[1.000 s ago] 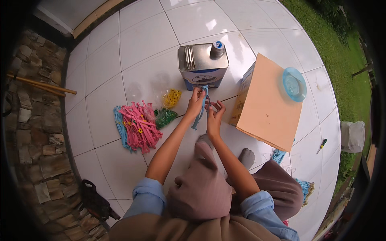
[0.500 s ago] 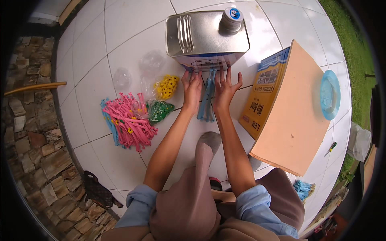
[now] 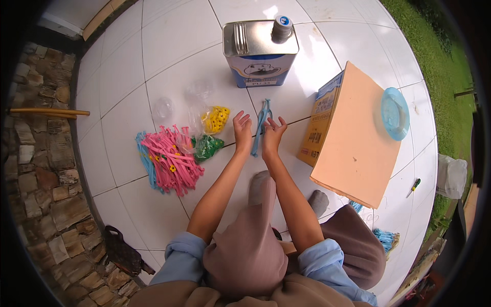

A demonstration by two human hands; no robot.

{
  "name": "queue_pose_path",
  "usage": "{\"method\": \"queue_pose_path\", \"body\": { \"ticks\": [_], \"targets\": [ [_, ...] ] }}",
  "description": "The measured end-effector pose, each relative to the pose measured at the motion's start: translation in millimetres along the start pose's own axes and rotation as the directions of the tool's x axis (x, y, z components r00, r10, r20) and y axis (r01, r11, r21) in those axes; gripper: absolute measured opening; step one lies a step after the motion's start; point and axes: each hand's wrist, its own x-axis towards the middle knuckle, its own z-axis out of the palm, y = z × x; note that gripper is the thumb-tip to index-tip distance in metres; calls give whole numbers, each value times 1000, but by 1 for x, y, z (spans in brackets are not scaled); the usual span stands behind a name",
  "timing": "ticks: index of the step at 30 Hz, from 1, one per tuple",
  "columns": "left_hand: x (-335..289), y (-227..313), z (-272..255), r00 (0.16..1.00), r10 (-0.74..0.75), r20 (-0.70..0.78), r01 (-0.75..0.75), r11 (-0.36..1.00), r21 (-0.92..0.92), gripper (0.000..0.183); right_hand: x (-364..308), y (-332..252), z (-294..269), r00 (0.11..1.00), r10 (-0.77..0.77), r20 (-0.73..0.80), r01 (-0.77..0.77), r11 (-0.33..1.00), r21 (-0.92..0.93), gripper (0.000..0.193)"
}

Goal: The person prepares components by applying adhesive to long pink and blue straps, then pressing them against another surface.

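Note:
My left hand [image 3: 243, 134] hovers over the white tiles, palm inward, fingers apart and holding nothing. Beside it, my right hand [image 3: 273, 137] is open too, its fingers spread over a few light blue strips [image 3: 265, 110] on the floor. Whether it touches them I cannot tell. Beyond the strips stands a rectangular metal can [image 3: 262, 64] with a grey cap and a blue-and-white side. To the left of my left hand lie a plastic bag of small yellow flower-shaped pieces [image 3: 216, 119] and a bag of green pieces [image 3: 207, 147].
Pink strips [image 3: 171, 158] lie piled over light blue ones at the left. On the right, a cardboard box [image 3: 353, 148] carries a blue plastic plate [image 3: 395, 113]. A green-handled tool [image 3: 416, 184] and a blue bundle [image 3: 384, 239] lie farther right. A dark bag [image 3: 123, 250] is at lower left.
My hands were close to the can's lower front; now floor shows between them and the can. My right hand has come over the blue strips, and the whole view has shifted.

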Motion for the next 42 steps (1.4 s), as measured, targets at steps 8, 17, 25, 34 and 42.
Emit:
{"method": "queue_pose_path", "body": {
  "ticks": [8,17,25,34,42],
  "targets": [
    [-137,211,59,819,568,79,-481,756,-445,25,-112,-199,-9,690,-597,409,592,791,156,46],
    [-304,243,240,377,610,697,-403,785,-470,22,-179,-366,-251,615,-775,144,788,597,-153,49],
    [-289,-32,326,303,187,935,-603,797,36,25,-65,-144,-429,794,-429,-431,271,884,-382,48],
    [-243,-181,303,555,-82,828,-492,770,406,43,-33,-25,-452,760,-605,-240,200,567,-799,58],
    [-279,-107,345,390,304,869,-818,548,176,54,-71,-137,-449,603,-637,-480,327,746,-580,56]
  ]
}}
